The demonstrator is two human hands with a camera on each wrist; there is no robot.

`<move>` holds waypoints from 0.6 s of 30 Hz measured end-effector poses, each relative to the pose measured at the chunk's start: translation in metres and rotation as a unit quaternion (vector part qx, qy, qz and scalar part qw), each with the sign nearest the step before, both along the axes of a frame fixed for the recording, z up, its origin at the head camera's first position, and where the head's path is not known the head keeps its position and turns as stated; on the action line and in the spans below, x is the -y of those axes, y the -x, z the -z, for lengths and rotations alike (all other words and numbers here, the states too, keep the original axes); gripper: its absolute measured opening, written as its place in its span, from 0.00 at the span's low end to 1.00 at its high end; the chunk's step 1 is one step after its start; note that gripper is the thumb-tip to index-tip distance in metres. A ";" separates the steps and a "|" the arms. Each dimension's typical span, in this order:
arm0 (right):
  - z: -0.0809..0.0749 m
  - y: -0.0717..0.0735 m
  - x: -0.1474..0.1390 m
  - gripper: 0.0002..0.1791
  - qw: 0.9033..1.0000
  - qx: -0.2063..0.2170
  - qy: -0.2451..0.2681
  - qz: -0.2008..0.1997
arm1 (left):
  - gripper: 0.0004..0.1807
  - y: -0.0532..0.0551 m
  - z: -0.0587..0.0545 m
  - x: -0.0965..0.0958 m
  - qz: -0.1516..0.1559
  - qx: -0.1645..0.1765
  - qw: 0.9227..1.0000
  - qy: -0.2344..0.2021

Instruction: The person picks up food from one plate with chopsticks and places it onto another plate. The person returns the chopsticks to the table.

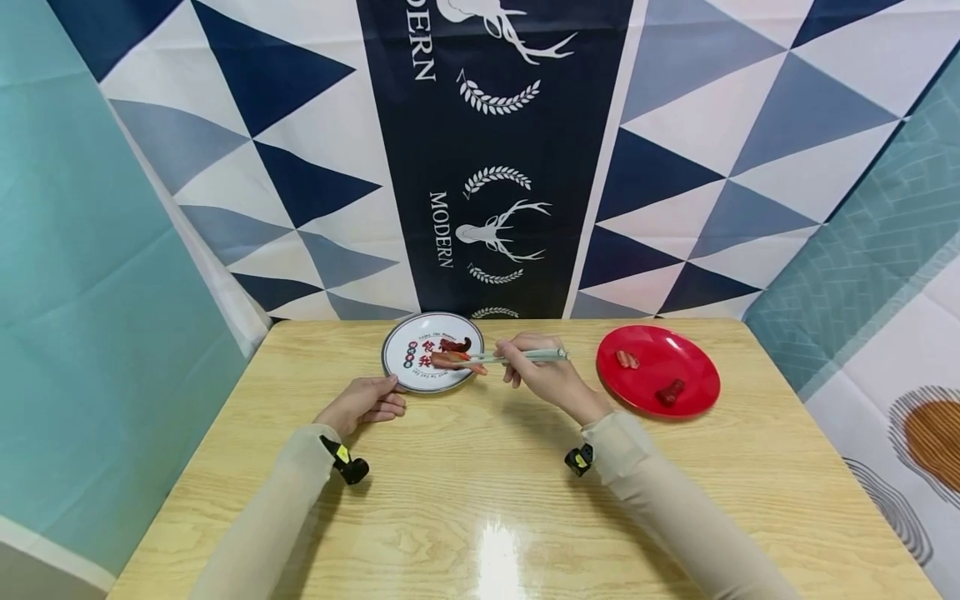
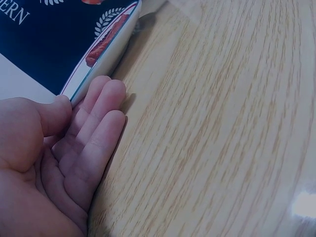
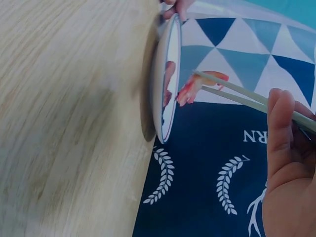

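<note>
My left hand [image 1: 366, 402] pinches the near-left rim of a white plate [image 1: 429, 323] with dark-edged rim and printed characters; its thumb lies at the rim, fingers beneath. On that plate lie a dark red piece of food [image 1: 454, 344] and a brownish-orange piece [image 1: 446, 360]. Pale green chopsticks [image 1: 546, 355] are held in my right hand [image 1: 553, 375], right of the plate. In the right wrist view their tips grip an orange-and-white, shrimp-like piece [image 3: 190, 91], above the plate's surface. The left wrist view shows the plate's edge [image 2: 113, 57] and a red piece [image 2: 106, 44].
A red oval plate [image 1: 637, 342] stands at the right, bearing a small pink-striped piece [image 1: 627, 360] and a dark red piece [image 1: 671, 392]. Behind the wooden table [image 1: 465, 475] hangs a patterned cloth [image 1: 495, 167].
</note>
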State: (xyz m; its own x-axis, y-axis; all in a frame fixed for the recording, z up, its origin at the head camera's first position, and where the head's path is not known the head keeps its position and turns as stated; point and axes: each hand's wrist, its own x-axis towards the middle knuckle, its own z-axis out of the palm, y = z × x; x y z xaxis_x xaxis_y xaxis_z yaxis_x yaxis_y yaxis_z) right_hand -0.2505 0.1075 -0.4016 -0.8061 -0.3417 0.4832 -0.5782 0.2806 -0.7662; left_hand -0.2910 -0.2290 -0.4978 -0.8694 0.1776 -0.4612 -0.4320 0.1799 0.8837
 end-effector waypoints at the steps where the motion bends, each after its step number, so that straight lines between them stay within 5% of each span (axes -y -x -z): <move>1: 0.001 0.000 0.000 0.11 1.000 -0.002 -0.006 0.001 | 0.25 0.000 0.000 0.000 0.001 -0.001 1.000 0.001; 9: 0.030 0.021 -0.006 0.12 1.000 -0.023 -0.004 -0.014 | 0.25 0.002 0.001 0.000 -0.003 0.004 1.000 0.002; 18: 0.032 0.021 -0.001 0.12 0.998 -0.046 -0.030 -0.006 | 0.23 0.000 -0.001 -0.002 -0.004 0.002 1.000 0.006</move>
State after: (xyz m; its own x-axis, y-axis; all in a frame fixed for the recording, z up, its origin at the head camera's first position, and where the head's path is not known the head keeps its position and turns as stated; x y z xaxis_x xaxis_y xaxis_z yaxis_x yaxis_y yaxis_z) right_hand -0.2715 0.1087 -0.4336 -0.7544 -0.3818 0.5340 -0.6496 0.3170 -0.6911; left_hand -0.2906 -0.2271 -0.4968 -0.8688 0.1648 -0.4669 -0.4371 0.1879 0.8796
